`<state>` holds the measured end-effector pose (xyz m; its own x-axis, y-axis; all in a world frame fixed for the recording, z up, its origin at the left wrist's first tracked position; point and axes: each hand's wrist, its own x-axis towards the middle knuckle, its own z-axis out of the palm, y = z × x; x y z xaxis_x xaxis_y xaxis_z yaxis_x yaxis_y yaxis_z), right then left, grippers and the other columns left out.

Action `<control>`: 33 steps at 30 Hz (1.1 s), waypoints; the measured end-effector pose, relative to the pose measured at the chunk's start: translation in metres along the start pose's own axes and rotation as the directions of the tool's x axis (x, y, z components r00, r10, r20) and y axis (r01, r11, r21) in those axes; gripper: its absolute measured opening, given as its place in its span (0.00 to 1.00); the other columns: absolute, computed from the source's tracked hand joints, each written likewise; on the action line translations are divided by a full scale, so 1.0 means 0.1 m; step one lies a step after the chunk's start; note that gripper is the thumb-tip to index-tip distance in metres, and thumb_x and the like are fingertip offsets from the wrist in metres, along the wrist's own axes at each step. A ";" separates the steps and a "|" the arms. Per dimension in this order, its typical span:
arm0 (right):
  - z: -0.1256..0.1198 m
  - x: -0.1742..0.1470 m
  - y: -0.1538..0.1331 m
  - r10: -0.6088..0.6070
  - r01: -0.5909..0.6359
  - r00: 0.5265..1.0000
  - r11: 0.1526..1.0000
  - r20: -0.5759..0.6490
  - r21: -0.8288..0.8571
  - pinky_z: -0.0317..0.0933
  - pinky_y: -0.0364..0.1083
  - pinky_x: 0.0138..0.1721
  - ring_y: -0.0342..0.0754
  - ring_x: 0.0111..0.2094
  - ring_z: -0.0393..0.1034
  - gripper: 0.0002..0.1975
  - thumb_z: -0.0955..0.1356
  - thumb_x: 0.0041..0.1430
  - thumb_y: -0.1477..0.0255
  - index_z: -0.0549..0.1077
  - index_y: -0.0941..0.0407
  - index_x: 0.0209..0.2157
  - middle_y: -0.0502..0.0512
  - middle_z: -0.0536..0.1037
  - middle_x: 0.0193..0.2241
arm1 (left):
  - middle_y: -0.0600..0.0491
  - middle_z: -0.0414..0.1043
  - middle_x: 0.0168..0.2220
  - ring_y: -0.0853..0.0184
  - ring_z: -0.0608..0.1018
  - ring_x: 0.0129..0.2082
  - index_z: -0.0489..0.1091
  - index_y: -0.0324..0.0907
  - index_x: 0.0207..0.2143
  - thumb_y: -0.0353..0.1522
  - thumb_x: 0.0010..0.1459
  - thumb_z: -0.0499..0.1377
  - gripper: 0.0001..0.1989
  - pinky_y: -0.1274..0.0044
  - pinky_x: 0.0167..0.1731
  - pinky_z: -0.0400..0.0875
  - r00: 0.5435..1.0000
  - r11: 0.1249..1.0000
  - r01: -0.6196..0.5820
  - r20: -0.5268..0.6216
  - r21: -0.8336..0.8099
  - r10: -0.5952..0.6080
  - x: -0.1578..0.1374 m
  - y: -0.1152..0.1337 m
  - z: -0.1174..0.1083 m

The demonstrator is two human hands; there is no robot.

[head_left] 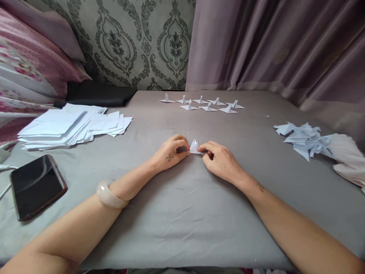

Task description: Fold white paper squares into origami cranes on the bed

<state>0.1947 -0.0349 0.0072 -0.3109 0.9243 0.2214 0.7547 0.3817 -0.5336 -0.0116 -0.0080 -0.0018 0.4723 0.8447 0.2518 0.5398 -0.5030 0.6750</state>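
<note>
A small white folded paper crane (194, 147) stands on the grey cloth in front of me, its points facing up. My left hand (173, 151) pinches its left edge between thumb and fingers. On the other side, my right hand (218, 158) has its thumb and fingertips closed on the right edge. The fingertips hide both ends of the paper. Farther back on the cloth, several similar paper cranes (209, 107) stand in two rows with their wings spread.
At the left lies a stack of white paper sheets (54, 123), with a phone (38, 186) and white cable nearer me. A pile of folded papers (308, 139) rests at the right beside a pale cloth (349, 156). Behind the stack is a black folded item (99, 93).
</note>
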 end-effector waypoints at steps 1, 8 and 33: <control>0.00 0.00 0.00 0.002 -0.002 1.000 1.000 -0.003 0.004 0.57 0.43 0.32 0.42 0.28 0.65 0.14 0.60 0.50 0.80 0.74 0.53 0.34 0.51 0.76 0.36 | 0.50 0.69 0.44 0.68 0.73 0.38 0.73 0.42 0.32 0.32 0.56 0.58 0.05 0.75 0.41 0.69 1.000 1.000 -0.005 0.010 -0.002 0.005 0.00 0.01 -0.01; -0.04 0.02 -0.03 0.202 -0.199 0.979 0.973 -0.015 0.114 0.56 0.42 0.28 0.42 0.22 0.64 0.06 0.63 0.50 0.74 0.68 0.53 0.31 0.45 0.71 0.20 | 0.51 0.72 0.40 0.68 0.74 0.38 0.74 0.42 0.31 0.29 0.56 0.56 0.06 0.76 0.41 0.69 0.997 0.999 -0.044 0.069 0.008 0.043 -0.01 0.07 -0.02; 0.09 0.02 0.00 0.025 -0.022 0.999 0.988 -0.020 0.155 0.59 0.42 0.31 0.38 0.25 0.65 0.03 0.68 0.54 0.71 0.72 0.53 0.32 0.48 0.70 0.35 | 0.51 0.71 0.37 0.69 0.73 0.36 0.71 0.41 0.33 0.27 0.55 0.57 0.04 0.77 0.37 0.68 0.989 0.989 -0.148 0.017 -0.010 0.148 -0.02 0.08 -0.01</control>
<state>0.1888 -0.0330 0.0010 -0.2800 0.9333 0.2247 0.6622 0.3572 -0.6587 -0.0091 -0.0134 0.0033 0.5589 0.7576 0.3371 0.4569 -0.6207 0.6372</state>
